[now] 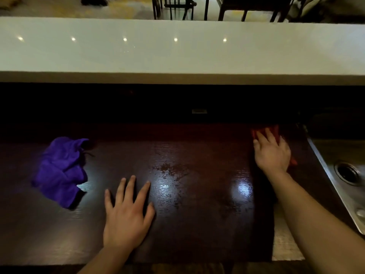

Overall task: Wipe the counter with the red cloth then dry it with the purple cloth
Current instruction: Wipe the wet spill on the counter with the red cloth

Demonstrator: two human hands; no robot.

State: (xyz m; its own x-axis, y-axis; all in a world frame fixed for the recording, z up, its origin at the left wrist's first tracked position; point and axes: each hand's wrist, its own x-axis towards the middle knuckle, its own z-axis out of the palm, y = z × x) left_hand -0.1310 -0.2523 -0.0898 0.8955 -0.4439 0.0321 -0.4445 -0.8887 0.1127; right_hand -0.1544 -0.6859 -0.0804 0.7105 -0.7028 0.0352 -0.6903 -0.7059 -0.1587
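Observation:
The dark wooden counter [197,224] fills the lower view, with wet streaks glinting near its middle. My right hand [271,152] presses flat on the red cloth [273,129] at the counter's far right, beside the sink; most of the cloth is hidden under the hand. My left hand [127,214] lies flat on the counter near the front, fingers spread, holding nothing. The purple cloth [61,171] lies crumpled on the counter at the left, a little beyond my left hand and apart from it.
A steel sink [339,175] with a drain sits at the right edge. A raised white ledge [177,54] runs across behind the counter, with a dark recess under it. Chairs and table legs [177,6] stand beyond.

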